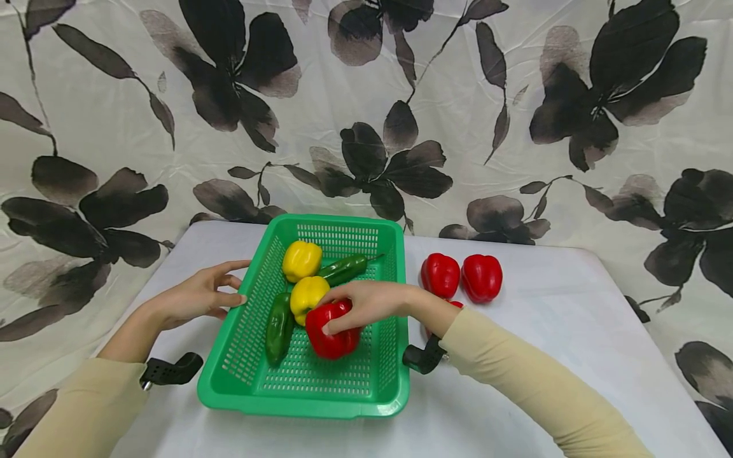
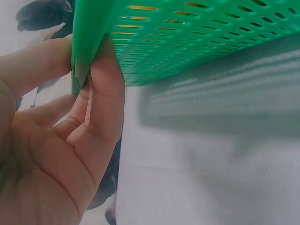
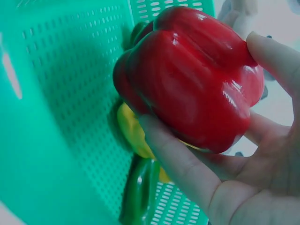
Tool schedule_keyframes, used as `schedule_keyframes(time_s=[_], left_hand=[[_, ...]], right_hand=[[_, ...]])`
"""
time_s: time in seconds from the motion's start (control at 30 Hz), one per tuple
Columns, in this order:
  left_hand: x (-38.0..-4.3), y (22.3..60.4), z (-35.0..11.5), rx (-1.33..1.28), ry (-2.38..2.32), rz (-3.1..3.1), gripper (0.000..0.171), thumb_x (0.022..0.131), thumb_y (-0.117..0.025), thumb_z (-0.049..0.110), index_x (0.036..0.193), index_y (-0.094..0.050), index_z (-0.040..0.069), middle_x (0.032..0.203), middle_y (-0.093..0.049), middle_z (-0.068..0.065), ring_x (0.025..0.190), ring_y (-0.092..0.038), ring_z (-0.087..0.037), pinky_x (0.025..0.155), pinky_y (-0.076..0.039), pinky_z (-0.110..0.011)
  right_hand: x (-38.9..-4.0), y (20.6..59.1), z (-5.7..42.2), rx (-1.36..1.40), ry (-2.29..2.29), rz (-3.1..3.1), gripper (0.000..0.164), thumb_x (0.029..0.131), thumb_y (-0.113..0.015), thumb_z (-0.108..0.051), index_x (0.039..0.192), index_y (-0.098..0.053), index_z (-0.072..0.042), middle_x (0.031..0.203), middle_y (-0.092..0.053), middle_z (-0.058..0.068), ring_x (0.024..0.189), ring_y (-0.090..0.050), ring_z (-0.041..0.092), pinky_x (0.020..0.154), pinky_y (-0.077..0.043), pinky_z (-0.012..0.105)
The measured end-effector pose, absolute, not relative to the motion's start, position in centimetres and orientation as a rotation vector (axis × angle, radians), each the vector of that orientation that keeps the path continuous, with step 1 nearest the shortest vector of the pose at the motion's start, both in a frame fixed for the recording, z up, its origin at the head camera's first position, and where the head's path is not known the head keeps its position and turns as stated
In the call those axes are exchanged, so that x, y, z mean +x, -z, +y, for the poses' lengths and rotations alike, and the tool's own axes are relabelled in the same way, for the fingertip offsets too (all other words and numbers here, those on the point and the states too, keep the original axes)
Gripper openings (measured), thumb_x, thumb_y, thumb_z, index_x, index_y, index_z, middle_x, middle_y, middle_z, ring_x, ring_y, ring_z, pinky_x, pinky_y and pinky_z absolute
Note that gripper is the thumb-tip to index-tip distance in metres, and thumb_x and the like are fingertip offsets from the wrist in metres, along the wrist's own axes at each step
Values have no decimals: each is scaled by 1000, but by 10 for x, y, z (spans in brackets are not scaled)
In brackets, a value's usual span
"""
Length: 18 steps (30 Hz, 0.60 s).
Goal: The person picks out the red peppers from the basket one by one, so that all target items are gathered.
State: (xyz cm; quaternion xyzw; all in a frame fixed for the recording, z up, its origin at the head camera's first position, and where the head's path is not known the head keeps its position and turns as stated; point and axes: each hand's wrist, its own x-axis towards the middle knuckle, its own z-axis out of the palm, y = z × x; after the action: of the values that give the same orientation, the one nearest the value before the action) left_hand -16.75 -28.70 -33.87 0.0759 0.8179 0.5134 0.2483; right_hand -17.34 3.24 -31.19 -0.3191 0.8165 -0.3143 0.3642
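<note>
A green plastic basket (image 1: 303,407) with slotted walls sits on the white table. My left hand (image 1: 197,296) pinches its left rim, fingers on both sides of the edge in the left wrist view. Inside the basket, my right hand (image 1: 372,302) grips a red bell pepper (image 1: 331,340), with thumb and fingers spread round it in the right wrist view. Close by in the basket are a yellow bell pepper (image 1: 305,294) and, farther back, another yellow bell pepper (image 1: 301,261). One long green pepper (image 1: 279,331) lies at the left, a second green pepper (image 1: 345,270) towards the back.
Right of the basket, on the white table (image 1: 550,331), stand two red bell peppers, one nearer the basket (image 1: 439,275). Another red pepper (image 1: 456,304) is mostly hidden behind my right wrist. A flower-patterned cloth (image 1: 487,127) hangs behind the table.
</note>
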Motion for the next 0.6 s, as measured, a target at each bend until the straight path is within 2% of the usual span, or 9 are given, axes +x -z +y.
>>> schedule_keyframes(time_s=[0.37,0.6], left_hand=[[-167,339,-286,208,-1415,2217,81,87,-63,14,148,-10,9,110,-46,-24,86,-63,-28,75,-56,-43],[-167,338,-287,206,-1415,2218,82,86,-63,14,148,-10,8,111,-46,-24,86,-64,-28,75,-56,-43]], right_hand=[[-179,309,49,-840,836,2124,47,84,-64,-32,128,-51,-20,117,-55,-3,105,-51,16,77,-55,29],[-184,310,61,-845,842,2177,46,84,-65,-33,128,-51,-28,123,-50,-3,110,-47,17,77,-54,27]])
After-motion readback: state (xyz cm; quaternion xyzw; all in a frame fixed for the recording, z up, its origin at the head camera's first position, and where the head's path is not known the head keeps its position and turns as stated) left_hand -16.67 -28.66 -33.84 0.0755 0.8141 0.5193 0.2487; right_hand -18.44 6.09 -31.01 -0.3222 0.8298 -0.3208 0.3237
